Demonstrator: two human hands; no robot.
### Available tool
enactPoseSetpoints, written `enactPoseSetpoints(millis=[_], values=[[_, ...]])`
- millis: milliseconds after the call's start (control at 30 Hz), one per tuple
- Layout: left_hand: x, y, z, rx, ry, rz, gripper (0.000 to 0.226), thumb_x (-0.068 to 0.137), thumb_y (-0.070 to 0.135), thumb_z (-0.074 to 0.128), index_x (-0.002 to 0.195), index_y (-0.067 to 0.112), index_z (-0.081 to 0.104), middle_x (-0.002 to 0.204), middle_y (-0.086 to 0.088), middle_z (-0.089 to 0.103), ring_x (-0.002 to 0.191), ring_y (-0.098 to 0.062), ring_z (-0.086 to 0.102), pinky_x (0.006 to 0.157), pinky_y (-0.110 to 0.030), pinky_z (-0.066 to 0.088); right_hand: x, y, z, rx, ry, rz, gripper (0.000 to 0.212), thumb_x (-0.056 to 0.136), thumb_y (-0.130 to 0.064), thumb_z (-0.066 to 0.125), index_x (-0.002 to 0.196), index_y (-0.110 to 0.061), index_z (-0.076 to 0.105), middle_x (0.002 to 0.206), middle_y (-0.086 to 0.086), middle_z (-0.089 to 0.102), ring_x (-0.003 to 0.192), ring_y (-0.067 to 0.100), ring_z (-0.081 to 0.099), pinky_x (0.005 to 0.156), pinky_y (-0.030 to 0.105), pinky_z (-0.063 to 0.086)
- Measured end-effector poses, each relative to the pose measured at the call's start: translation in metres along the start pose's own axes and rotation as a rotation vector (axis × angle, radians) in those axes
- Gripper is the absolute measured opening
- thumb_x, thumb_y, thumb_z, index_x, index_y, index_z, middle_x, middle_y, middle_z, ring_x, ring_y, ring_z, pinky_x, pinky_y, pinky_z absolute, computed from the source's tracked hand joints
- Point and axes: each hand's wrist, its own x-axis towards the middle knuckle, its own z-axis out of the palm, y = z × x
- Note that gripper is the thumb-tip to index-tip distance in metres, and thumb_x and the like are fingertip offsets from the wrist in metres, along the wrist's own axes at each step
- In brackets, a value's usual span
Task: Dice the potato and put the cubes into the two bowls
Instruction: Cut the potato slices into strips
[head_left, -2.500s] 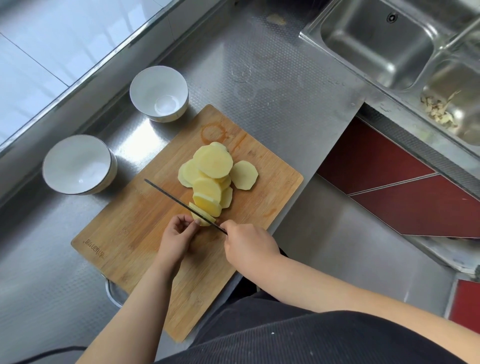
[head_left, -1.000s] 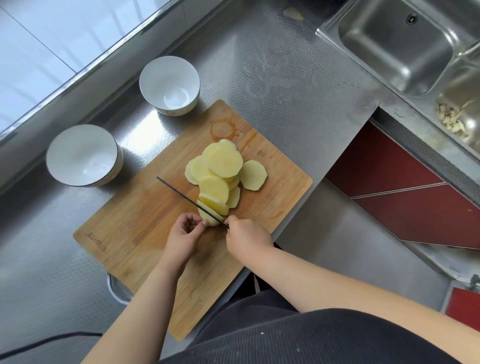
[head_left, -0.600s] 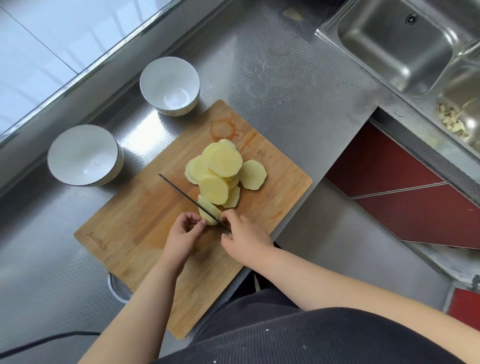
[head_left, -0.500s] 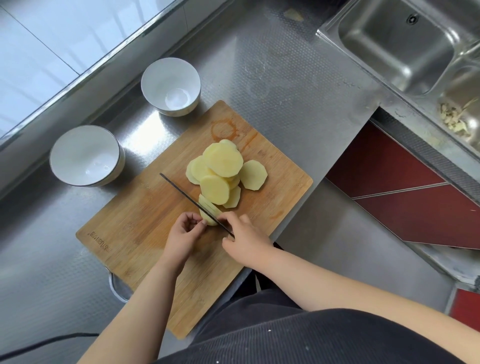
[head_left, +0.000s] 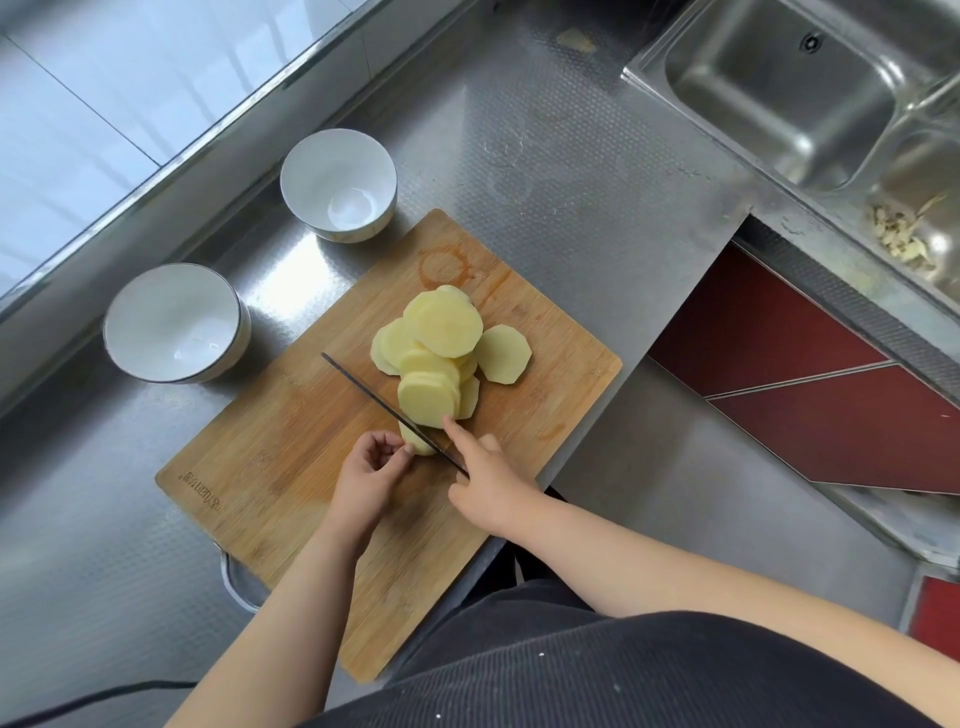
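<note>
Since half a second ago our right hand (head_left: 488, 486) has stretched its index finger forward along the spine of the knife (head_left: 384, 408), so the fingertip now touches the nearest potato slice; the other fingers are wrapped around the handle, which the hand hides. Our left hand (head_left: 371, 467) has stayed put, its curled fingertips pinching the small end piece of potato (head_left: 415, 441) that sits on the near side of the blade. Seen edge-on, the blade is a thin dark line running diagonally across the cutting board (head_left: 291, 457), its tip pointing toward the board's left edge.

On the far side of the blade the potato slices (head_left: 441, 348) lie in an overlapping pile near the middle of the board, and one slice (head_left: 503, 354) lies flat on the right of the pile, at its edge. No cubes are cut yet.

Both white bowls stand empty on the steel counter (head_left: 571, 171) off the board's far-left edge: the nearer bowl (head_left: 174, 322) toward the counter's left, the farther bowl (head_left: 338, 184) just beyond the board's far corner. A steel sink (head_left: 779, 88) fills the counter's far right corner, with some pale scraps (head_left: 901, 236) in the basin beside it.
</note>
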Motion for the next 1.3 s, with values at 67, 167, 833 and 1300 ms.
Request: enactPoseSetpoints(millis=[67,167,833,1300], values=[[0.001,0.000,-0.001,0.004,0.003,-0.001,0.016,0.090,0.021,0.066,0.102,0.013,0.060,0.093,-0.006,0.064,0.081,-0.018,0.056,0.072,-0.031,0.048,-0.002,0.000,-0.001,0.016,0.035,-0.022,0.069,0.094,-0.022,0.052,0.146,-0.047,0.014,0.135,-0.002,0.034,0.105,0.021,0.057,0.086,0.042,0.052],[0.000,-0.001,-0.001,0.028,0.001,-0.010,0.017,0.090,0.024,0.066,0.102,0.015,0.060,0.094,-0.007,0.063,0.079,-0.017,0.054,0.066,-0.028,0.046,-0.002,-0.002,-0.006,-0.018,0.080,0.020,0.045,0.096,-0.039,0.051,0.136,-0.030,0.033,0.129,-0.001,0.043,0.098,0.019,0.057,0.076,0.034,0.048],[-0.001,0.009,0.000,-0.014,-0.045,-0.050,0.015,0.089,0.014,0.066,0.102,0.011,0.059,0.091,-0.009,0.062,0.080,-0.019,0.055,0.072,-0.030,0.048,0.001,-0.006,-0.012,-0.233,0.101,-0.023,0.036,0.101,-0.025,0.038,0.135,-0.016,0.045,0.116,0.011,0.062,0.102,0.029,0.059,0.073,0.035,0.046],[-0.004,0.011,0.003,0.053,-0.017,-0.042,0.007,0.092,0.010,0.062,0.097,0.014,0.058,0.105,-0.019,0.067,0.087,-0.024,0.062,0.090,-0.049,0.050,-0.040,-0.008,-0.008,-0.331,0.243,-0.184,0.028,0.101,-0.025,0.039,0.124,-0.013,0.051,0.102,0.009,0.067,0.088,0.028,0.062,0.066,0.036,0.049]])
